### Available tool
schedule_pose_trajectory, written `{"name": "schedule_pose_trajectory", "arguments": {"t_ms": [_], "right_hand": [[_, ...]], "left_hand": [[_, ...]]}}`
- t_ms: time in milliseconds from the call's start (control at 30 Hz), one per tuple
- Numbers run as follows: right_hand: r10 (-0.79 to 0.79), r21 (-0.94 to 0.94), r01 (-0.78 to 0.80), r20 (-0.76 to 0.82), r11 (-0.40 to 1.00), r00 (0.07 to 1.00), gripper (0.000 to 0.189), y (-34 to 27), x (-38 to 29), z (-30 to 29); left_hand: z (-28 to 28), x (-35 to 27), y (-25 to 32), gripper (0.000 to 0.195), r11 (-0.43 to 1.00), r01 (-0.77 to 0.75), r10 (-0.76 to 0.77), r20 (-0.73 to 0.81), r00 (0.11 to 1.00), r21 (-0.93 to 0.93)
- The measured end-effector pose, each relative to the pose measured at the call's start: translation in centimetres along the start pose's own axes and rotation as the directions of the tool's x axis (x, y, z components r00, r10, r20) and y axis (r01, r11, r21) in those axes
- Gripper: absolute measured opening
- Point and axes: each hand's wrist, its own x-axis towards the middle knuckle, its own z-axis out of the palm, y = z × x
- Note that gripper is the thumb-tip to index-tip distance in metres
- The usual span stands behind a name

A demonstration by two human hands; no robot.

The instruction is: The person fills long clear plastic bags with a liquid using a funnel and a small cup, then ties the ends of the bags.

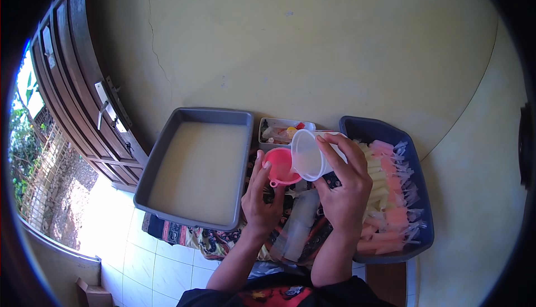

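Observation:
My left hand (261, 200) grips a pink plastic funnel (278, 165) around its rim, with a small loop tab pointing towards me. Tilted over the funnel's right side is a translucent plastic cup (307, 154), which my right hand (345, 177) holds by its side and base. Cloudy liquid sits at the cup's lower lip, against the funnel. What is under the funnel's spout is hidden by my left hand. Between my forearms, clear plastic sleeves (299, 223) lie on a patterned cloth (222, 240).
A grey tub (247, 148) of cloudy liquid stands left. On the right, a dark blue tub (425, 206) holds many tied plastic tubes (391, 215), pink and pale yellow. A small box (264, 139) of odds and ends sits behind, near the wall. A wooden door (79, 76) stands ajar at left.

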Motion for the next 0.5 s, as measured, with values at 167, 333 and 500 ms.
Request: {"name": "schedule_pose_trajectory", "arguments": {"t_ms": [167,333,500], "right_hand": [[-0.021,-0.041,0.022,0.028,0.999,0.999,0.077,-0.34,0.32,-0.36],[-0.036,-0.037,0.037,0.033,0.999,0.999,0.077,-0.36,0.48,-0.26],[-0.038,0.007,0.038,0.022,0.999,0.999,0.077,-0.26,0.52,-0.07]], "left_hand": [[0.05,0.00,0.04,0.066,1.000,0.003,-0.003,0.009,1.000,0.003],[0.00,0.02,0.07,0.066,1.000,0.009,-0.009,0.008,1.000,0.003],[-0.18,0.24,0.34,0.067,1.000,0.011,-0.012,0.018,1.000,0.012]]}}
